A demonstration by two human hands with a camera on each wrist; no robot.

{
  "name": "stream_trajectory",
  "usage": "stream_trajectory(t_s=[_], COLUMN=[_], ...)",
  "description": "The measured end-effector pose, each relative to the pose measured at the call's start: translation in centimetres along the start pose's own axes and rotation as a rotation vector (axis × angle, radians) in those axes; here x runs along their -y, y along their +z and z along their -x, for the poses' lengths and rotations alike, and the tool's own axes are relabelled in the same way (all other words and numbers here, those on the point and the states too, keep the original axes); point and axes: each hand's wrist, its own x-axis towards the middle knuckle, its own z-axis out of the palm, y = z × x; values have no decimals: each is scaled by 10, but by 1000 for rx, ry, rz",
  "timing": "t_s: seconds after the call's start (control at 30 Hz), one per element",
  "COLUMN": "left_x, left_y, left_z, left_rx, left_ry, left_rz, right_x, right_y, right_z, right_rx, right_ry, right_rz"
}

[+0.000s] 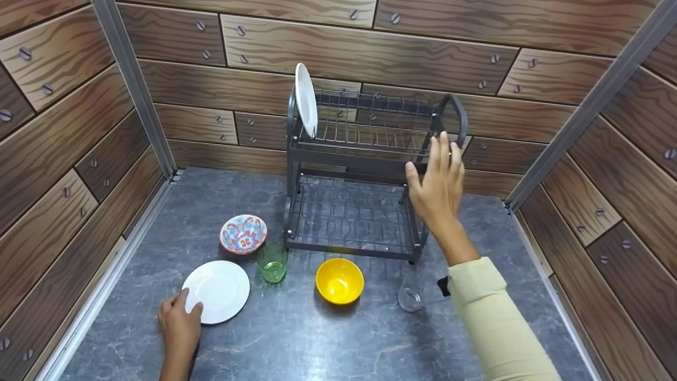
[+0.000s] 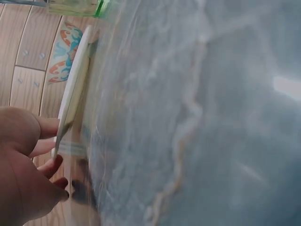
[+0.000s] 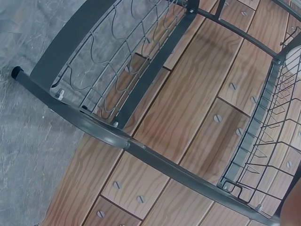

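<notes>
My left hand point(image 1: 180, 323) pinches the near-left rim of a white plate point(image 1: 225, 291), thumb on one face and fingers beneath. In the left wrist view the plate point(image 2: 73, 94) shows edge-on between those fingers. My right hand point(image 1: 438, 185) rests at the right end of a dark two-tier dish rack point(image 1: 354, 161), its fingers extended over the upper frame. Only a sliver of that hand shows at the corner of the right wrist view, beside the rack's side bar point(image 3: 174, 172). Another white plate point(image 1: 305, 100) stands upright at the left end of the upper tier.
A patterned bowl point(image 1: 243, 234) and a green glass point(image 1: 273, 267) stand left of the rack. In front of it are a yellow bowl point(image 1: 340, 281) and a clear glass point(image 1: 410, 297), close to my right sleeve. Wood-patterned walls point(image 1: 370, 42) enclose the grey surface point(image 1: 296, 344).
</notes>
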Motion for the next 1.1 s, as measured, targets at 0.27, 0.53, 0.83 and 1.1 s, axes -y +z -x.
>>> stream_trajectory(t_s=[0.27, 0.53, 0.83, 1.1], left_x=[-13, -23, -27, -33], left_y=[-2, -4, -4, -7], left_z=[3, 4, 6, 9], left_rx=[-27, -75, -113, -137], left_ry=[38, 116, 194, 250], left_rz=[97, 119, 160, 171], right_x=[0, 0, 0, 1], right_y=[-1, -2, -1, 0], right_z=[0, 0, 1, 1], right_rx=[-10, -6, 4, 9], right_ry=[5, 6, 5, 5], right_rz=[-8, -12, -8, -13])
